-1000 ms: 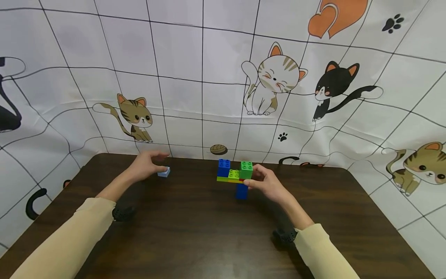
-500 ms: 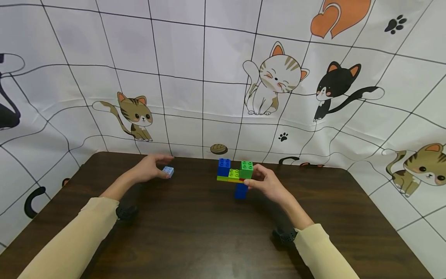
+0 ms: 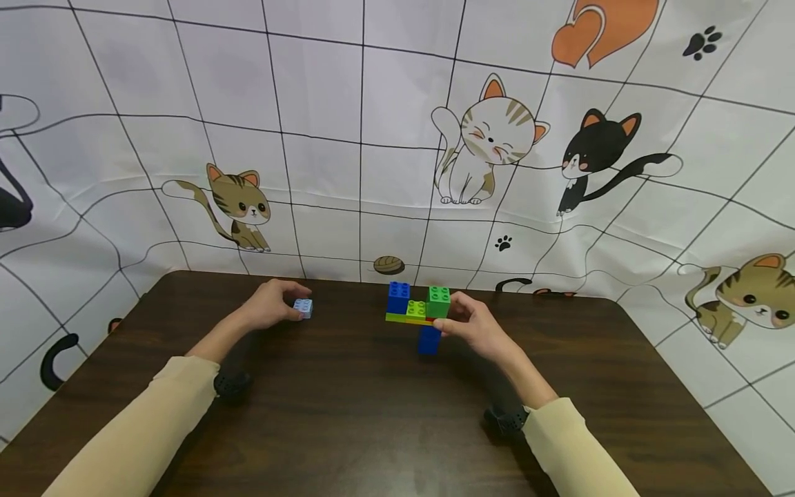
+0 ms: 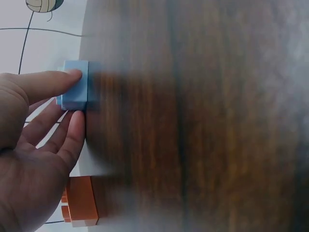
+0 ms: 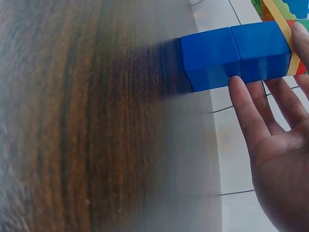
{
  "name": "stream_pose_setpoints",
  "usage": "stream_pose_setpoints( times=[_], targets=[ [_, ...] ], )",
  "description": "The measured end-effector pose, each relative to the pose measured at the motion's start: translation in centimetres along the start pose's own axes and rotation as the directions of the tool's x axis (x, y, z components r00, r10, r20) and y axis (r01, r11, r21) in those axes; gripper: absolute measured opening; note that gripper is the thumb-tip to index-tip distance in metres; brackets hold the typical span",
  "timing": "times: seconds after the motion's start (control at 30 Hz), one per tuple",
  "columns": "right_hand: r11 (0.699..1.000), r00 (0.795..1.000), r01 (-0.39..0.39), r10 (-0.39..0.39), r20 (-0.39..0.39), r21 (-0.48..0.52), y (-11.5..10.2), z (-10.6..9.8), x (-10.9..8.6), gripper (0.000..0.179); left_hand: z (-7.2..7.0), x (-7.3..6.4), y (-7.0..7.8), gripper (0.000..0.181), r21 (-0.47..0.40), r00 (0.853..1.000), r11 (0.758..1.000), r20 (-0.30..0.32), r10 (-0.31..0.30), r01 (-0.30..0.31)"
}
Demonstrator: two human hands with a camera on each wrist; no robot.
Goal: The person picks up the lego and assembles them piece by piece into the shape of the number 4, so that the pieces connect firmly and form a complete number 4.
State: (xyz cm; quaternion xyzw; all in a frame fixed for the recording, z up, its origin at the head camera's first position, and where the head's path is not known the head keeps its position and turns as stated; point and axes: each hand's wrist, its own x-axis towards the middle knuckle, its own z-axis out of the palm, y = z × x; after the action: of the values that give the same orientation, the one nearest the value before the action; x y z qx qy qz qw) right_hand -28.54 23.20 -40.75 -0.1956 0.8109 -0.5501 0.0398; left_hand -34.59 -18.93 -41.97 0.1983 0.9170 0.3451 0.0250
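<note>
My left hand (image 3: 276, 302) pinches a light blue toy brick (image 3: 303, 308) at the far left of the table. In the left wrist view, the thumb lies on the light blue brick (image 4: 76, 87) and fingertips meet its other side. My right hand (image 3: 475, 326) holds a built toy-brick structure (image 3: 417, 310) by its right side. Two stacked blue bricks (image 5: 236, 55) form its upright leg, standing on the table. On top are flat lime and yellow layers, a bit of red, a blue brick (image 3: 399, 298) and a green brick (image 3: 438, 302).
An orange brick (image 4: 82, 200) stands near my left palm in the left wrist view, hidden in the head view. The dark wooden table (image 3: 348, 428) ends at the back against a white cat-print sheet (image 3: 323, 172).
My left hand and the light blue brick have shifted slightly right, and the brick has turned so its studs show. My right hand stays in place on the structure.
</note>
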Motion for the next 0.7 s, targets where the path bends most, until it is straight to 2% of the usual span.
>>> stream_pose_setpoints(
  times=[0.1, 0.23, 0.53, 0.7],
  targets=[
    [1.000, 1.000, -0.001, 0.001, 0.001, 0.002, 0.0, 0.0, 0.0, 0.031, 0.2, -0.2, 0.3, 0.041, -0.001, 1.000, 1.000, -0.009, -0.008, 0.008],
    [1.000, 1.000, -0.003, 0.003, 0.001, 0.010, -0.1, 0.0, -0.1, 0.031, 0.7, -0.5, 1.1, 0.039, -0.028, 1.000, 1.000, -0.008, 0.010, -0.010],
    [1.000, 1.000, -0.011, 0.011, 0.002, 0.009, -0.2, -0.4, -0.3, 0.032, 1.9, -0.9, 3.8, 0.038, -0.058, 0.996, 0.995, -0.030, 0.079, -0.081],
    [1.000, 1.000, -0.003, 0.003, 0.023, 0.016, 0.0, -0.3, -0.1, 0.033, 2.0, -0.9, 6.1, 0.039, -0.108, 0.992, 0.986, -0.033, 0.124, -0.127]
  ],
)
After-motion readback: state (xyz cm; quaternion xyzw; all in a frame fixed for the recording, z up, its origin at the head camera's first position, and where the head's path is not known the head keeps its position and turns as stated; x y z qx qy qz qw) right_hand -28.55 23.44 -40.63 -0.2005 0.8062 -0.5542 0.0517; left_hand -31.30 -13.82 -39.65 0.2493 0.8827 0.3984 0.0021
